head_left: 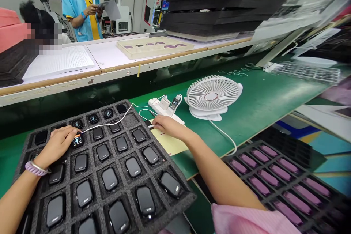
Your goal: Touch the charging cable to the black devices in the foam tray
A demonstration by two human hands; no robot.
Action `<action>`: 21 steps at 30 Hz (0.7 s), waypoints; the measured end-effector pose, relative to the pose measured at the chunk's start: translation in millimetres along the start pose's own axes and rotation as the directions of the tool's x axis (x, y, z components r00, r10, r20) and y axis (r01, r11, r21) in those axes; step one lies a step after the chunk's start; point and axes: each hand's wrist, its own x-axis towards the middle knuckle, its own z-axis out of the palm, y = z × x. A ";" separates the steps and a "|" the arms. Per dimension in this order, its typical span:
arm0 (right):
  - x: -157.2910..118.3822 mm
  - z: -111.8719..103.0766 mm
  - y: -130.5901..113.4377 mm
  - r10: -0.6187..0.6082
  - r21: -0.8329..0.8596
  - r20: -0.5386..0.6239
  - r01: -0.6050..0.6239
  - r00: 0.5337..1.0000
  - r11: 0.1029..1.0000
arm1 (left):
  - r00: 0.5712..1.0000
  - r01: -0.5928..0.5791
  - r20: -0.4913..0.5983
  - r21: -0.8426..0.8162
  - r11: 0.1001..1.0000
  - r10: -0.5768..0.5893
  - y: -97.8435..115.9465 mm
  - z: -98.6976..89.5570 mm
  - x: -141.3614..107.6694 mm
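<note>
- The left hand [59, 142] lies palm-down on a dark grey foam tray [179, 199], its fingers curled together around a lit watch body [77, 141] seated in one of the square pockets near the tray's far left.
- The right hand [167, 125] rests on a pale yellow sheet [171, 144] just past the tray's far right corner, fingertips pinched on the end of a thin white cable [109, 123] that runs across the tray to the lit watch.
- The tray is coarse, speckled foam cut into a grid of pockets; each holds a glossy black rounded-rectangle watch body [109, 178], screens dark in the near rows, a few glowing in the far row.
- The lit watch shows a small colourful dial, with orange at its lower edge.
- The green counter [260, 106] is smooth and matte; a white round-grilled fan [212, 95] and a white power strip [161, 108] stand beyond the right hand.
- To the right, below the counter's edge, a black tray [276, 181] holds rows of pink oblong pieces.
- Open green surface lies right of the fan; the foam tray's near edge overhangs toward the person.
- Beyond a raised white shelf [115, 56], a person in a blue jacket [72, 3] stands.
</note>
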 end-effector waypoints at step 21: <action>5.4 28.1 13.0 0.175 -0.177 -0.276 -0.229 0.945 0.957 | 0.998 -0.066 0.000 0.014 0.998 0.066 -0.4 -2.1 6.2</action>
